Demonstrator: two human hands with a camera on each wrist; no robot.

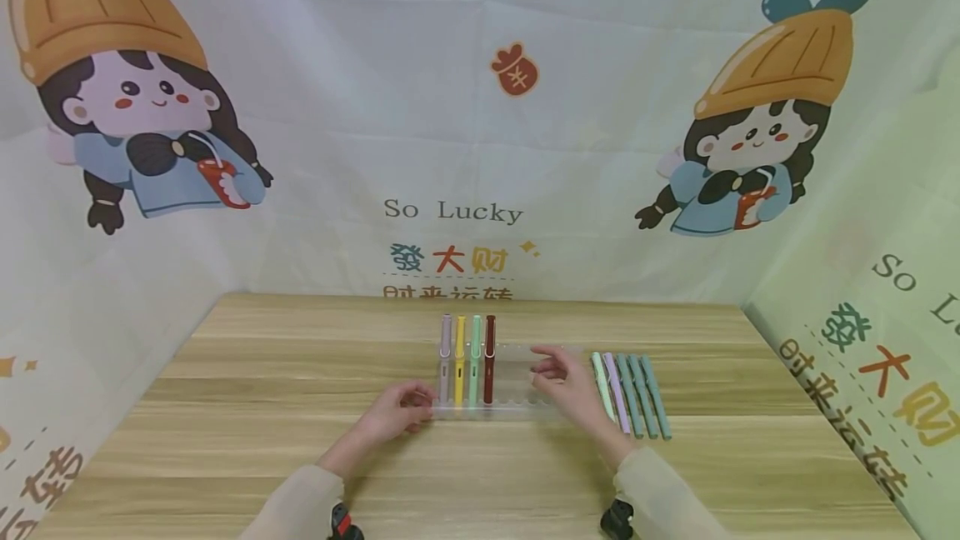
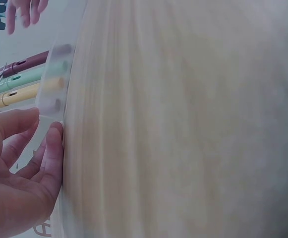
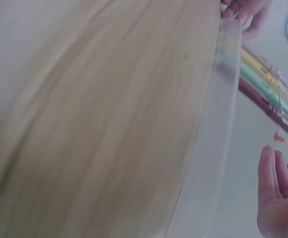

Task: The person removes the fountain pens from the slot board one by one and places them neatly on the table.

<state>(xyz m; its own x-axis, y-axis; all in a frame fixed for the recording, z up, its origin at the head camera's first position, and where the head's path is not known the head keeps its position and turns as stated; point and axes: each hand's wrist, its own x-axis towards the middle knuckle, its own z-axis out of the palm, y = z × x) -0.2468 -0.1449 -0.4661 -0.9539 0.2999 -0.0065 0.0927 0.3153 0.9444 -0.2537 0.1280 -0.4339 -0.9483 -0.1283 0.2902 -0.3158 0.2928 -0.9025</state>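
Note:
A clear pen rack (image 1: pixel 517 412) stands on the table, bearing a greyish-purple pen (image 1: pixel 445 369), a yellow pen (image 1: pixel 460 369), a mint green pen (image 1: pixel 475 369) and a dark red pen (image 1: pixel 489 369) side by side. At the rack's left front corner, my left hand (image 1: pixel 401 408) pinches the edge between thumb and fingers; the left wrist view shows this hand (image 2: pixel 22 163) close by. Over the rack's right part hovers my right hand (image 1: pixel 566 382), holding nothing. Its fingers look loosely bent and apart from the thumb in the right wrist view, where this hand (image 3: pixel 282 198) is partly cut off.
Right of the rack lie a pale green pen (image 1: pixel 603 386), a lilac pen (image 1: pixel 617 394) and three teal pens (image 1: pixel 642 397) in a row. The wooden table (image 1: pixel 262 373) meets a printed cloth backdrop (image 1: pixel 337 107) at the back and sides.

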